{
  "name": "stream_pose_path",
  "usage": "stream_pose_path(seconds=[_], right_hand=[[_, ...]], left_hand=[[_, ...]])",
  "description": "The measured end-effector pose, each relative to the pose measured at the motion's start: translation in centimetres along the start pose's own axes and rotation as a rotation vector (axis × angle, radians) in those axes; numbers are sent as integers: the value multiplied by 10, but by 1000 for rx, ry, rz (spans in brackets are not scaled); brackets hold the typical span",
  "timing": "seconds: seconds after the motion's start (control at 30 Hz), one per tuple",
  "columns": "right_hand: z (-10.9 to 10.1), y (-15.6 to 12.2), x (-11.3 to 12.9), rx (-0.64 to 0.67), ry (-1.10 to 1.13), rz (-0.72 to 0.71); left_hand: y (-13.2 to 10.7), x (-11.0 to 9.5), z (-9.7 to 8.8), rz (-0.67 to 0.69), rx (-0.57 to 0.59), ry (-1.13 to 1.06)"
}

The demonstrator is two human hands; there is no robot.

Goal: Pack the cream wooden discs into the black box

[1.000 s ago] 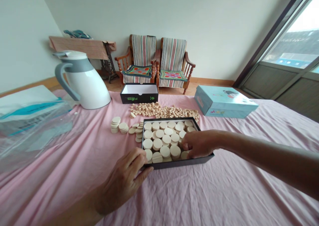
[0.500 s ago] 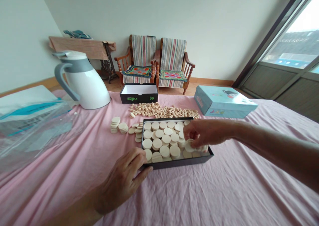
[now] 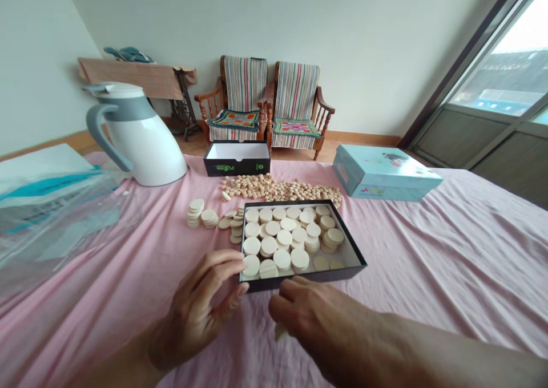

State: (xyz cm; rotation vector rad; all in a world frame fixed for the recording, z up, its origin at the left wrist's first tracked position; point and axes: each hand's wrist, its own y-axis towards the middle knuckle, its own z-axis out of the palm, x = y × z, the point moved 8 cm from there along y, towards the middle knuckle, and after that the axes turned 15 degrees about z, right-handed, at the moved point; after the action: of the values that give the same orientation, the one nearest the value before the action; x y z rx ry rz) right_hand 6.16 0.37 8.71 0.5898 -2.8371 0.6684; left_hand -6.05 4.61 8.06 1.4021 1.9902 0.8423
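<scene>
A shallow black box (image 3: 299, 282) with a white inside holds many round pale wooden discs (image 3: 285, 238), several of them stacked. At its near left corner, my left hand (image 3: 203, 305) has its fingers stretched out against the rim, with the thumb apart by the front wall. My right hand (image 3: 314, 314) is closed just in front of the box, knuckles up. A pale wooden disc (image 3: 281, 332) partly shows under its fingers; how many it holds is hidden. Left of the box stand more stacks of discs (image 3: 196, 212), and loose ones lie against its wall.
Behind the box lies a spread of small wooden beads (image 3: 278, 190). Further back are an open black box (image 3: 237, 168) and a light blue box (image 3: 385, 174). A white and grey jug (image 3: 148, 154) and clear plastic packaging (image 3: 64, 222) are at left. Pink cloth (image 3: 428, 296) covers the table.
My right hand has moved from the right side inside the box to the near side of it, carrying discs out. My left hand's fingers have loosened at the box corner.
</scene>
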Motion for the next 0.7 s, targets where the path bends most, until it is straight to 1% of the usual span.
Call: stream_pose_path(seconds=[0.03, 0.07, 0.13, 0.17, 0.2, 0.27, 0.33, 0.37, 0.4, 0.47, 0.5, 0.53, 0.6, 0.63, 0.7], right_hand=[[-1, 0, 1, -22, 24, 2], [-6, 0, -2, -51, 78, 7], [-29, -2, -19, -147, 227, 48], [-44, -3, -35, -213, 295, 87], [-60, -5, -56, -301, 344, 152], [-82, -6, -102, -403, 380, 250], [-95, -6, -153, -503, 360, 358], [-95, -5, -178, -521, 348, 413], [-90, -3, -200, -513, 335, 462], [-69, 5, -233, -420, 355, 535], [-56, 9, -243, -353, 399, 554], [-42, 13, -247, -277, 483, 548], [-18, 21, -244, -124, 643, 507], [-10, 24, -240, -77, 693, 487], [-3, 28, -235, -44, 690, 467]], left_hand=[[-1, 0, 0, -1, 3, 1], [-1, 0, 0, -1, 10, -4], [-1, 0, 3, 5, 30, -28], [-1, 0, 5, 10, 43, -43], [-1, 0, 7, 14, 54, -55], [-1, 1, 10, 16, 66, -67], [-1, 1, 12, 17, 72, -65], [-1, 1, 13, 18, 75, -65], [-1, 1, 14, 19, 76, -64], [0, 0, 15, 21, 78, -63], [0, 0, 15, 22, 77, -62], [0, 0, 15, 25, 77, -61], [-1, 0, 15, 27, 75, -57], [-1, 0, 16, 26, 77, -56], [-2, 0, 16, 29, 75, -54]])
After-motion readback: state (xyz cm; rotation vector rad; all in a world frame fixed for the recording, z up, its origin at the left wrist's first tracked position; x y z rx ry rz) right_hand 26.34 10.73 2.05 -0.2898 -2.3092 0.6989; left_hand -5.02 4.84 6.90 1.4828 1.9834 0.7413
